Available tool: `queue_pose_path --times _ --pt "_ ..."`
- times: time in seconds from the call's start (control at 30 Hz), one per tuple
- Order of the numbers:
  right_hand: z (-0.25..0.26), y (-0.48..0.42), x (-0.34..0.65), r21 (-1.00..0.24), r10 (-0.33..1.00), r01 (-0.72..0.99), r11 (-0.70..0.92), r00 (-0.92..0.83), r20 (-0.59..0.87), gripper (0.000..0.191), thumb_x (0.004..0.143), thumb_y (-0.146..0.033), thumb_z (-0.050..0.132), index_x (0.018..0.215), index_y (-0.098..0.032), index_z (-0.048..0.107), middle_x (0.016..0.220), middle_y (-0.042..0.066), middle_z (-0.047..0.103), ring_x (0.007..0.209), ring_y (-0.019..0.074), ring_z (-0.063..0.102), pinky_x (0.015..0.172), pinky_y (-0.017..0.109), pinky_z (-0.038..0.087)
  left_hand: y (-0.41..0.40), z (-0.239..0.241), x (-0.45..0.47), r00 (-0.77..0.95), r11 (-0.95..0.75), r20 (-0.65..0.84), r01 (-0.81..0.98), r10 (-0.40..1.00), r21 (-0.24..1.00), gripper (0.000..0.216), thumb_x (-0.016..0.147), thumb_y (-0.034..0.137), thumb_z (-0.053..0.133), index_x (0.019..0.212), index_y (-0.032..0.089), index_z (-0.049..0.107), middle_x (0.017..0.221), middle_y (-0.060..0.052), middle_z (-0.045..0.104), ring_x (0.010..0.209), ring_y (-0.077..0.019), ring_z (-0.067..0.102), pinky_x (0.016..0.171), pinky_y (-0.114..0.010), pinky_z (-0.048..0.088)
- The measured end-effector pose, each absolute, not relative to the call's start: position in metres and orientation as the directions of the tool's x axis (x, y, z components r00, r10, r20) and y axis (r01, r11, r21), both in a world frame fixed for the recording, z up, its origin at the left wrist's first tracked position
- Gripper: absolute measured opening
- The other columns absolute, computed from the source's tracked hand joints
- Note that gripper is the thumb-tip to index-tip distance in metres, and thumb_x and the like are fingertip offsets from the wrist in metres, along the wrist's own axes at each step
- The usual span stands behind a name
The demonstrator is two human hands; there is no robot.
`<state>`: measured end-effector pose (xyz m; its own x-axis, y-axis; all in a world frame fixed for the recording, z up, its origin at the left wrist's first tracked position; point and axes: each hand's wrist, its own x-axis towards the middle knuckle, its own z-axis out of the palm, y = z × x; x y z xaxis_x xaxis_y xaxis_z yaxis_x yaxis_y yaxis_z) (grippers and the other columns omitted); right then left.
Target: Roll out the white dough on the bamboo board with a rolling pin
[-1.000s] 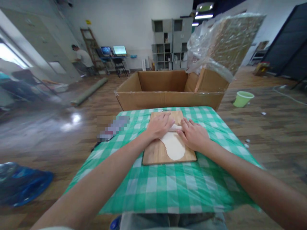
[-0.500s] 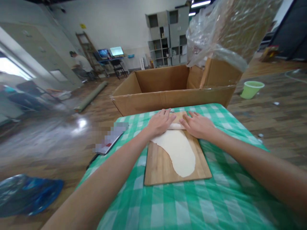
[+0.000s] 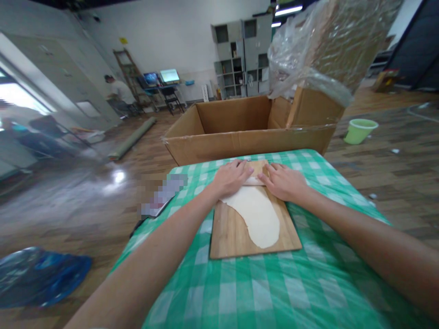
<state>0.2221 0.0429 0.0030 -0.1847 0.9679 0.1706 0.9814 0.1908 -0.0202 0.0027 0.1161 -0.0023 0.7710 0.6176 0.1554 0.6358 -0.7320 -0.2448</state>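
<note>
A wooden cutting board (image 3: 233, 233) lies on a table covered with a green checked cloth (image 3: 302, 283). A long flat sheet of pale dough (image 3: 259, 214) is spread along the board. At the board's far end a thin pale rolling pin (image 3: 254, 181) lies across the dough. My left hand (image 3: 231, 177) rests flat on the pin's left part with its fingers stretched out. My right hand (image 3: 284, 181) lies flat on its right part in the same way. Most of the pin is hidden under my palms.
A big open cardboard box (image 3: 240, 132) stands just beyond the table, with a plastic-wrapped bundle (image 3: 322, 50) at its right corner. A blurred-out flat object (image 3: 163, 196) lies on the table's left edge. On the floor are a green bucket (image 3: 360, 130), a blue bag (image 3: 37, 276) and a rolled mat (image 3: 132, 138). A person (image 3: 118, 93) stands far back left.
Both hands have pushed the rolling pin away from me to the board's far end. The dough now lies longer and uncovered behind them. In the last half second the hands barely moved.
</note>
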Motion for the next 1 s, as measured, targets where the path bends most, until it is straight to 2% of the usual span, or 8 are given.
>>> queue_pose_path --times 0.1,0.17,0.3,0.47,0.67,0.73,0.87,1.0 --pt "0.002 0.025 0.217 -0.039 0.963 0.981 0.189 -0.177 0.202 0.080 0.108 -0.062 0.019 0.156 -0.003 0.043 0.142 0.026 0.065 0.134 0.0381 0.060 0.102 0.047 0.050 0.104 -0.005 -0.001 0.781 -0.739 0.178 0.624 0.598 -0.256 0.042 0.112 0.036 0.030 0.136 0.022 0.061 0.146 -0.015 0.060 0.142 -0.0306 0.049 0.110 -0.051 0.046" --pt "0.000 0.013 0.215 -0.038 0.956 0.979 0.199 -0.186 0.225 0.085 0.107 -0.064 0.020 0.161 0.000 0.034 0.154 0.029 0.054 0.142 0.0386 0.053 0.104 0.048 0.050 0.097 -0.006 -0.003 0.775 -0.740 0.183 0.632 0.605 -0.230 0.040 0.111 0.035 0.033 0.136 0.023 0.063 0.149 -0.014 0.060 0.144 -0.0304 0.049 0.114 -0.052 0.043" --pt "-0.004 -0.009 0.211 -0.026 0.939 0.968 0.250 -0.236 0.250 0.089 0.105 -0.066 0.025 0.162 0.002 0.032 0.166 0.029 0.036 0.150 0.0398 0.044 0.111 0.049 0.046 0.079 -0.001 -0.007 0.703 -0.696 0.148 0.710 0.696 -0.103 0.045 0.111 0.040 0.031 0.138 0.022 0.062 0.154 -0.013 0.058 0.143 -0.0267 0.054 0.117 -0.048 0.042" --pt "-0.001 -0.035 0.211 -0.006 0.906 0.936 0.351 -0.338 0.257 0.088 0.103 -0.067 0.030 0.158 0.001 0.041 0.167 0.028 0.035 0.154 0.0407 0.038 0.118 0.051 0.039 0.047 0.006 -0.015 0.665 -0.669 0.145 0.743 0.733 -0.027 0.059 0.112 0.048 0.021 0.145 0.015 0.057 0.155 -0.015 0.058 0.147 -0.0249 0.052 0.123 -0.045 0.036" --pt "0.008 -0.064 0.211 -0.093 0.890 0.902 0.422 -0.392 0.231 0.083 0.103 -0.069 0.032 0.158 -0.008 0.045 0.167 0.022 0.039 0.150 0.0364 0.046 0.112 0.050 0.048 -0.011 0.005 -0.028 0.604 -0.619 0.274 0.784 0.749 -0.037 0.066 0.106 0.057 0.037 0.152 0.011 0.049 0.159 -0.020 0.052 0.151 -0.0315 0.045 0.127 -0.051 0.028" --pt "0.007 -0.070 0.212 -0.119 0.880 0.887 0.447 -0.411 0.237 0.082 0.103 -0.069 0.033 0.158 -0.009 0.045 0.168 0.021 0.038 0.153 0.0361 0.042 0.115 0.051 0.046 -0.030 0.007 -0.032 0.590 -0.611 0.302 0.791 0.748 -0.030 0.065 0.104 0.058 0.042 0.150 0.013 0.050 0.154 -0.020 0.056 0.147 -0.0327 0.049 0.126 -0.053 0.030" --pt "0.004 -0.073 0.213 -0.143 0.884 0.879 0.455 -0.426 0.195 0.080 0.104 -0.069 0.032 0.159 -0.012 0.045 0.167 0.019 0.041 0.155 0.0355 0.038 0.118 0.052 0.042 -0.056 0.010 -0.038 0.598 -0.615 0.285 0.788 0.749 -0.036 0.055 0.105 0.059 0.040 0.132 0.016 0.061 0.133 -0.017 0.067 0.127 -0.0335 0.061 0.116 -0.053 0.042" --pt "0.003 -0.059 0.213 -0.131 0.896 0.890 0.437 -0.418 0.152 0.087 0.104 -0.072 0.023 0.161 -0.008 0.041 0.170 0.021 0.034 0.160 0.0366 0.025 0.124 0.053 0.034 -0.061 0.002 -0.039 0.569 -0.576 0.286 0.815 0.771 -0.067 0.068 0.104 0.065 0.035 0.140 0.011 0.056 0.149 -0.023 0.057 0.138 -0.0379 0.052 0.117 -0.055 0.039"
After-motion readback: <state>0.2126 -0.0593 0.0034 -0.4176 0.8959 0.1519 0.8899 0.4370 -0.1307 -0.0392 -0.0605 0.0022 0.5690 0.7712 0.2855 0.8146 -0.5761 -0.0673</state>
